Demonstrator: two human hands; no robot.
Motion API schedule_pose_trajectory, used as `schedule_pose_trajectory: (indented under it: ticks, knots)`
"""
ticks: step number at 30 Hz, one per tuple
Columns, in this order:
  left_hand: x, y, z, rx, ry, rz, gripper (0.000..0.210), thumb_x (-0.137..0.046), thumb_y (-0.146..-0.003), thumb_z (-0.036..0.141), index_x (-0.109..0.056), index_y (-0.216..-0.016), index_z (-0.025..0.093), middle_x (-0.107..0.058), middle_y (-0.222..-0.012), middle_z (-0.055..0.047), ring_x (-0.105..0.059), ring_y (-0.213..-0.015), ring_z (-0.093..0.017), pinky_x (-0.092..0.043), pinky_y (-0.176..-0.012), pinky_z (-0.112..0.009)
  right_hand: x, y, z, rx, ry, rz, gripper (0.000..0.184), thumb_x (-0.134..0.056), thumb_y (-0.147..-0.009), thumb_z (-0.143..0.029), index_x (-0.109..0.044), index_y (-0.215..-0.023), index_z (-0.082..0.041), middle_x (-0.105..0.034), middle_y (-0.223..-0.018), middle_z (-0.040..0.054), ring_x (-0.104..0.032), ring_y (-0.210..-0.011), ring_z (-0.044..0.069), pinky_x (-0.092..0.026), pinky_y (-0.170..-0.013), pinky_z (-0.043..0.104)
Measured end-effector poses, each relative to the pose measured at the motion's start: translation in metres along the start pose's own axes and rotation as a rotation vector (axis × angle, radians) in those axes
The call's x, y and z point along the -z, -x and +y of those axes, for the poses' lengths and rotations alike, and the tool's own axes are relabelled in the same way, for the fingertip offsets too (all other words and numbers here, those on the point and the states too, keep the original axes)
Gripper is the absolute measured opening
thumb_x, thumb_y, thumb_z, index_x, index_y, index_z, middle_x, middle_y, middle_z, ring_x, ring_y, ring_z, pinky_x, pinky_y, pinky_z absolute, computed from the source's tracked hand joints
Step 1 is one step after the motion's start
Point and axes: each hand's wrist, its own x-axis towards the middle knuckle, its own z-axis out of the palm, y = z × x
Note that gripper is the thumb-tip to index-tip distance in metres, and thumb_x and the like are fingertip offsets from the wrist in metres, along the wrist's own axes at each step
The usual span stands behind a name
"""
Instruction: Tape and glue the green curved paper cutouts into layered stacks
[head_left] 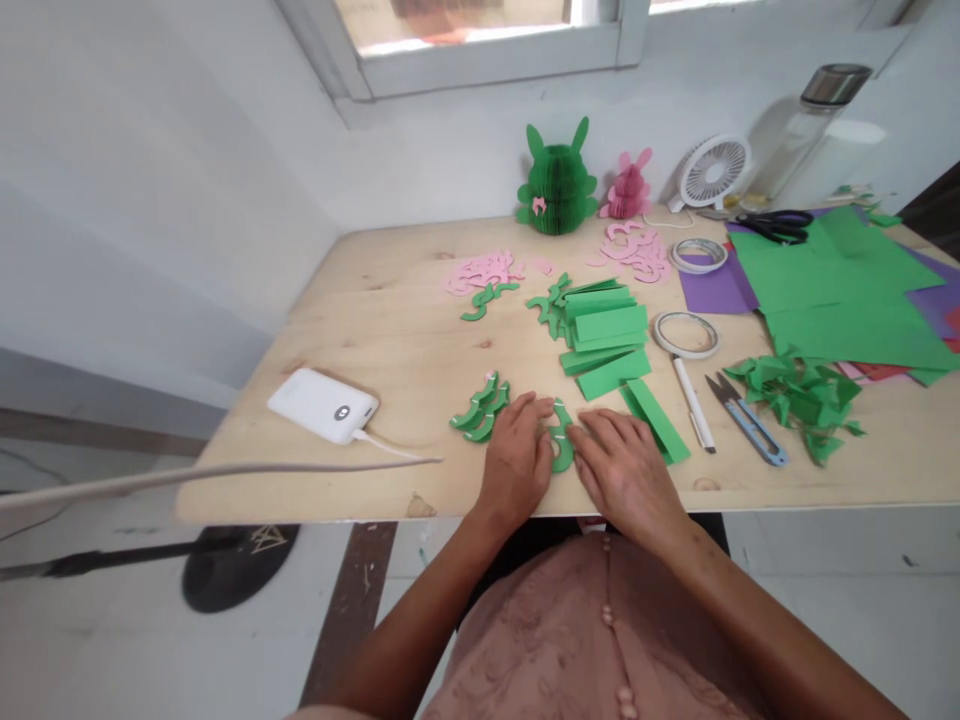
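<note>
A curved green paper cutout (561,450) lies on the table near the front edge, between my two hands. My left hand (516,455) presses on its left side, fingers curled together and the tips touching its edge. From the right, my right hand (628,468) holds the cutout's other edge with the fingers close together; the fingertips partly cover it. Just left of my left hand rests a small stack of wavy green paper cutouts (480,412) with thin white strips on them. A folded green paper strip (655,420) lies beside my right hand.
Beyond my hands are green strips (609,325) and pink cutouts (484,272). Tape rolls (685,335), a white pen (694,405), thread snips (748,420) and green scraps (802,400) lie right. A power bank (322,403) with a cable sits left. Paper rabbits (556,190) stand behind.
</note>
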Motion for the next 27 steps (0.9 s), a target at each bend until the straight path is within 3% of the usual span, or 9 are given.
schedule_pose_trajectory:
  ticks: [11,15,20,27]
  knots:
    - [-0.0052,-0.0023,0.0054,-0.075,-0.260,-0.109,0.034,-0.044,-0.083,0.007,-0.053,-0.115,0.013,-0.064,-0.117,-0.014,-0.050,-0.123,-0.030,-0.039,-0.103,-0.051,-0.0002,0.0001,0.0003,0.004,-0.003,0.007,0.028,-0.050,-0.090,-0.020,-0.062,-0.114,-0.015,-0.062,-0.121,0.0134,-0.049,-0.116,0.028,-0.039,-0.093,0.045]
    - [-0.0042,-0.0033,0.0049,-0.063,-0.214,-0.110,0.034,-0.043,-0.082,0.006,-0.052,-0.114,0.013,-0.064,-0.114,-0.013,-0.051,-0.121,-0.029,-0.041,-0.102,-0.050,-0.0006,0.0000,0.0004,0.001,-0.003,-0.002,0.029,-0.049,-0.090,-0.020,-0.061,-0.116,-0.014,-0.061,-0.123,0.0135,-0.048,-0.117,0.028,-0.039,-0.094,0.045]
    - [-0.0023,-0.0023,0.0005,-0.030,-0.079,-0.025,0.034,-0.042,-0.083,0.009,-0.048,-0.116,0.017,-0.062,-0.116,-0.011,-0.050,-0.122,-0.026,-0.045,-0.100,-0.046,-0.0006,0.0007,0.0005,-0.007,-0.012,0.001,0.028,-0.050,-0.090,-0.020,-0.062,-0.115,-0.015,-0.061,-0.122,0.0135,-0.049,-0.117,0.028,-0.039,-0.093,0.045]
    - [-0.0025,-0.0019,0.0008,-0.006,-0.092,-0.028,0.033,-0.047,-0.082,0.012,-0.047,-0.115,0.017,-0.062,-0.111,-0.010,-0.052,-0.119,-0.027,-0.044,-0.099,-0.047,-0.0022,0.0018,0.0029,0.005,-0.034,0.023,0.029,-0.050,-0.089,-0.020,-0.062,-0.115,-0.016,-0.061,-0.122,0.0132,-0.050,-0.117,0.028,-0.040,-0.093,0.046]
